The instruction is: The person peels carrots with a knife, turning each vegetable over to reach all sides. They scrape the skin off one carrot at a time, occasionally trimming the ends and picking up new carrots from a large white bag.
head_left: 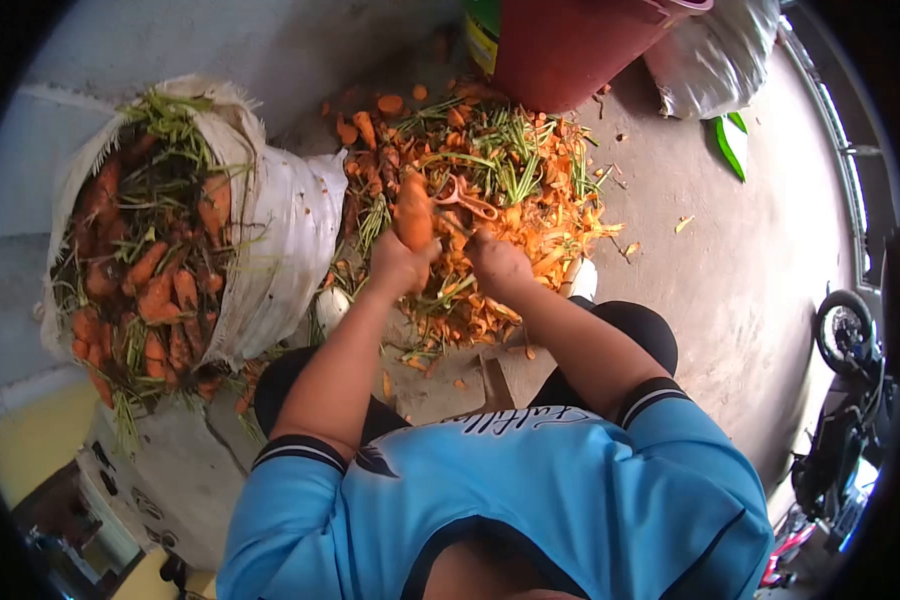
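— So, what do we have in our hands?

— Our left hand (pixel 398 262) is closed around a carrot (pixel 413 213), gripping its lower end so that the root stands upright above the fist. Our right hand (pixel 497 262) is closed too, wrapped around the handle of an orange peeler (pixel 463 196), whose head reaches across to touch the carrot just above the left grip.

— And where does the carrot sit against everything else?

— Right above our left fist, and in front of a pile of peelings (pixel 515 200) that spreads out beyond both hands. The pile is orange strips mixed with green stalks, and a few cut carrot pieces lie at its far edge.

— What lies off to the side of the grip?

— Out past our left hand stands a white sack (pixel 285 225), open at the top and full of unpeeled carrots with green tops tangled among them. It sits close to our left forearm, not touching it as far as we can tell.

— Anything beyond the pile?

— A red bucket (pixel 570 40) stands past the peelings, at their far edge. Further out on the right-hand side lies a grey plastic bag (pixel 715 55) with a green leaf (pixel 732 140) just beside it on the concrete floor (pixel 740 260).

— And near us?

— Our blue shirt (pixel 570 490) fills the view below the arms, and a motorbike (pixel 845 400) stands well apart from the right hand, at the edge of view.
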A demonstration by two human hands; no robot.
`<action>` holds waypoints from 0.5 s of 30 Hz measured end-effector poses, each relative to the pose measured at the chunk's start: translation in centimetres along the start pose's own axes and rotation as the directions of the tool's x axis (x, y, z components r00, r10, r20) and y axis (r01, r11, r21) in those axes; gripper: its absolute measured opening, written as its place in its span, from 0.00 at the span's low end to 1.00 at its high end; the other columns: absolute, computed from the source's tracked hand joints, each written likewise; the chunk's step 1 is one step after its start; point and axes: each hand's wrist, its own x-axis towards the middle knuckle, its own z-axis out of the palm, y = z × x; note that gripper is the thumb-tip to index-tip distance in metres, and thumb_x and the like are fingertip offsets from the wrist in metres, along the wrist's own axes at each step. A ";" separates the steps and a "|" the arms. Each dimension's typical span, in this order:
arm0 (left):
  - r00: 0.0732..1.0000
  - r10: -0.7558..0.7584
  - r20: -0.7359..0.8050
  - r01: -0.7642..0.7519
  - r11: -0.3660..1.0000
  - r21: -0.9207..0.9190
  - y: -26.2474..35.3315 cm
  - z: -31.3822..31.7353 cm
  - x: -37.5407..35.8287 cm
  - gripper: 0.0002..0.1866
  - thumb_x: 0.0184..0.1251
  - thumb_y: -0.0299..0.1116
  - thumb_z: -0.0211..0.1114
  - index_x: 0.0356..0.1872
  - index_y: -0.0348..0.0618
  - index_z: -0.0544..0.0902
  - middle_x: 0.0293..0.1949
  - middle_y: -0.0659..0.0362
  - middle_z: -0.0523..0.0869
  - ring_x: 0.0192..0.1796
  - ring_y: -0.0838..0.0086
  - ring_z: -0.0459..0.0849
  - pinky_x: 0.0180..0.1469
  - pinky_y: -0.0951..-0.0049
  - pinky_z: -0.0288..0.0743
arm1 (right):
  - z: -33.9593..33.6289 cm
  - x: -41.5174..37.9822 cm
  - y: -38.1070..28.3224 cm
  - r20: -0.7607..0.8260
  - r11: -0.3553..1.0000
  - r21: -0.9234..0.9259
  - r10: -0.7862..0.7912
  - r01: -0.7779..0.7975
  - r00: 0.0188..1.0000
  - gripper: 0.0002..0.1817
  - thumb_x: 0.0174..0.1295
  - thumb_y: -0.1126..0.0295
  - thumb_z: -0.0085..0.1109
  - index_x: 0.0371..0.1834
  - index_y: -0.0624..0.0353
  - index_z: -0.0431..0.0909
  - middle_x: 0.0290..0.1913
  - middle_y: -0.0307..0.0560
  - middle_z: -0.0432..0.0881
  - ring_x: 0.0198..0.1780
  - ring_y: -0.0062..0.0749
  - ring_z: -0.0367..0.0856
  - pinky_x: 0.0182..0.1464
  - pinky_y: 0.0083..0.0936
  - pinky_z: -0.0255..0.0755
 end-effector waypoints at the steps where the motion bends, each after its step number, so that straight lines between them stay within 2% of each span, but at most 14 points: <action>1: 0.998 0.020 0.060 -0.002 0.959 -0.284 -1.2 -0.8 1.1 0.25 0.46 0.39 0.68 0.43 0.36 0.71 0.33 0.53 0.80 0.32 0.66 0.80 0.36 0.68 0.74 | -2.0 -0.8 -0.6 -0.037 0.989 0.134 0.062 -0.057 0.997 0.13 0.62 0.64 0.38 0.45 0.60 0.64 0.30 0.60 0.77 0.35 0.54 0.76 0.35 0.43 0.69; 3: 0.998 -0.027 -0.055 -0.009 0.822 -0.570 -1.2 -1.1 1.8 0.24 0.51 0.41 0.65 0.45 0.36 0.70 0.33 0.53 0.79 0.32 0.67 0.80 0.35 0.68 0.75 | -2.8 -0.3 -0.4 -0.152 0.969 0.239 0.100 -0.061 0.983 0.16 0.63 0.63 0.39 0.48 0.62 0.64 0.25 0.59 0.76 0.30 0.48 0.77 0.31 0.38 0.69; 4: 0.993 -0.063 -0.101 -0.024 0.725 -0.688 -1.1 -1.2 1.8 0.24 0.53 0.42 0.63 0.46 0.36 0.69 0.33 0.53 0.79 0.33 0.68 0.79 0.35 0.68 0.75 | -3.4 -0.3 -0.4 -0.154 0.919 0.392 0.107 -0.039 0.982 0.16 0.62 0.62 0.41 0.49 0.60 0.65 0.26 0.60 0.77 0.31 0.52 0.77 0.33 0.40 0.69; 6: 0.995 -0.096 0.017 0.075 0.646 -0.760 -0.7 -1.8 1.7 0.25 0.54 0.44 0.62 0.46 0.37 0.68 0.33 0.53 0.78 0.33 0.68 0.79 0.35 0.69 0.75 | -3.4 0.7 -0.3 -0.153 0.733 0.680 0.116 0.020 0.981 0.17 0.59 0.65 0.45 0.50 0.59 0.67 0.29 0.60 0.77 0.33 0.55 0.76 0.35 0.41 0.67; 7: 0.991 -0.107 0.078 0.127 0.601 -0.789 -0.6 -2.0 1.7 0.25 0.55 0.46 0.62 0.46 0.37 0.68 0.33 0.52 0.78 0.34 0.69 0.79 0.35 0.69 0.76 | -3.1 1.2 0.0 -0.151 0.721 0.690 0.053 0.067 0.987 0.17 0.59 0.65 0.46 0.49 0.59 0.67 0.29 0.60 0.77 0.33 0.55 0.76 0.35 0.41 0.67; 9: 0.990 -0.112 0.088 0.137 0.596 -0.791 -0.6 -1.9 1.7 0.25 0.55 0.46 0.61 0.46 0.38 0.68 0.32 0.53 0.78 0.33 0.69 0.79 0.34 0.69 0.76 | -3.2 1.4 -0.1 -0.146 0.690 0.706 -0.074 0.157 0.986 0.16 0.57 0.66 0.47 0.48 0.60 0.68 0.31 0.60 0.78 0.33 0.55 0.76 0.35 0.40 0.67; 10: 0.989 -0.114 0.090 0.141 0.594 -0.792 -0.7 -1.9 1.7 0.25 0.55 0.46 0.61 0.46 0.38 0.68 0.32 0.54 0.78 0.33 0.69 0.79 0.34 0.69 0.76 | -4.2 0.7 -0.7 -0.067 0.737 0.670 -0.055 0.086 0.996 0.16 0.55 0.68 0.49 0.46 0.61 0.67 0.34 0.58 0.78 0.36 0.52 0.76 0.36 0.38 0.68; 13: 0.960 -0.271 0.068 0.192 0.463 -0.865 -0.9 -1.7 1.7 0.24 0.56 0.46 0.60 0.46 0.39 0.69 0.29 0.56 0.78 0.31 0.69 0.79 0.31 0.70 0.76 | -4.9 -0.5 -2.5 -0.177 0.806 0.510 -0.243 0.300 0.954 0.15 0.53 0.69 0.52 0.43 0.60 0.67 0.35 0.56 0.78 0.37 0.51 0.77 0.36 0.37 0.70; 15: 0.951 -0.289 0.108 0.216 0.373 -0.902 -1.5 -1.8 2.2 0.22 0.56 0.45 0.60 0.45 0.39 0.69 0.29 0.56 0.77 0.30 0.70 0.79 0.29 0.71 0.76 | -6.0 -1.9 -3.4 -0.145 0.856 0.377 -0.323 0.354 0.935 0.17 0.49 0.66 0.58 0.41 0.58 0.67 0.35 0.53 0.78 0.36 0.49 0.77 0.36 0.36 0.71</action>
